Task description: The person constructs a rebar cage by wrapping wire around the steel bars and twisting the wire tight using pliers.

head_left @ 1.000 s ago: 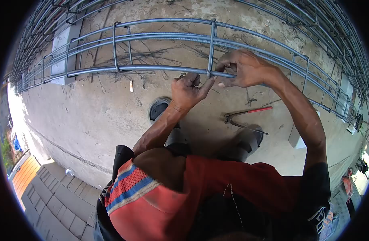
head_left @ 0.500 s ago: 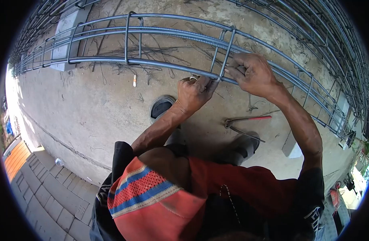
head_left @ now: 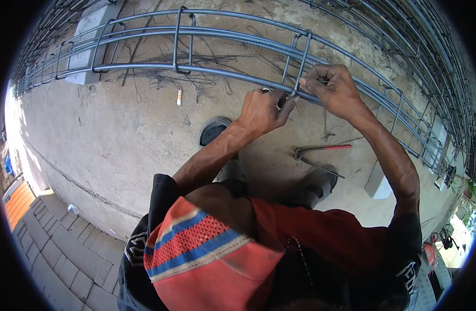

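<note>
A long rebar cage point(head_left: 232, 75) of blue-grey bars and square stirrups runs across in front of me. My left hand point(head_left: 263, 111), a ring on one finger, is closed at the cage's near lower bar, just left of a stirrup point(head_left: 304, 59). My right hand point(head_left: 337, 93) is on the other side of that stirrup, thumb and fingers bent together against the same corner. Whatever thin piece the fingertips may hold there is too small to make out. Below the hands, pincers point(head_left: 323, 147) with one red handle lie on the concrete floor.
Loose tie wires point(head_left: 170, 70) are scattered under the cage. A pale block point(head_left: 87, 57) supports its left part and another block point(head_left: 378, 181) stands at right. More rebar cages point(head_left: 430, 46) are stacked behind. A small white-and-orange tube point(head_left: 179, 97) lies on the floor.
My view has shifted slightly, so the cage sits a little higher and further right. My left hand has turned, its thumb now pointing toward the stirrup corner. The right hand stays by the stirrup.
</note>
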Action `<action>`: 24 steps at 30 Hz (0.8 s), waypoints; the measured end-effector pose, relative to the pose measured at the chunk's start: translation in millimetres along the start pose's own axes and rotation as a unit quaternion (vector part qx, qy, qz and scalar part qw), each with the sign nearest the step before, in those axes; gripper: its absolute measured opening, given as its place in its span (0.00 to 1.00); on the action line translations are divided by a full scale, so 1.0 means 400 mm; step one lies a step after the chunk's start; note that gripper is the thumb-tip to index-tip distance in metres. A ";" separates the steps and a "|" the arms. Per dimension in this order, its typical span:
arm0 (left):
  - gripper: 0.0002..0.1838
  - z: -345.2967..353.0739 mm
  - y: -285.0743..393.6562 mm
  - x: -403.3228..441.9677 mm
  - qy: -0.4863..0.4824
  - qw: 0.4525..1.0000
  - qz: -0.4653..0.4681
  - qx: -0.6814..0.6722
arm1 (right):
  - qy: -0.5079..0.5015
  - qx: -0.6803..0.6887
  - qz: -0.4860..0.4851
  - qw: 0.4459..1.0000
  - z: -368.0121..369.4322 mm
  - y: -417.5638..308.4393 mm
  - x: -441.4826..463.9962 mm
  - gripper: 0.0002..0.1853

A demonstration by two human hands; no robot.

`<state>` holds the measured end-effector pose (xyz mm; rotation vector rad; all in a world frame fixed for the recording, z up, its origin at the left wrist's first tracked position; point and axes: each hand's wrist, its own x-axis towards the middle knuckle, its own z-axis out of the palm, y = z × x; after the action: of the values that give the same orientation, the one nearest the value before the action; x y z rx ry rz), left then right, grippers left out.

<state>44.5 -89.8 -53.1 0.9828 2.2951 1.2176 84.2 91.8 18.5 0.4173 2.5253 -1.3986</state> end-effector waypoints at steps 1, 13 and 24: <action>0.16 0.003 0.016 -0.016 0.032 0.999 0.016 0.038 | 0.003 0.005 -0.008 1.000 0.001 0.013 0.005 0.10; 0.14 -0.023 0.065 -0.014 -0.058 0.983 0.005 0.177 | 0.058 -0.079 -0.118 0.988 0.051 -0.035 -0.049 0.09; 0.10 -0.149 0.109 -0.019 -0.126 0.991 0.035 0.028 | 0.056 -0.035 -0.139 0.988 0.088 -0.059 -0.140 0.05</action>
<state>32.4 -112.6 16.4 1.1726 2.1239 0.9955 130.1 42.0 37.1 0.1374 2.8018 -1.4085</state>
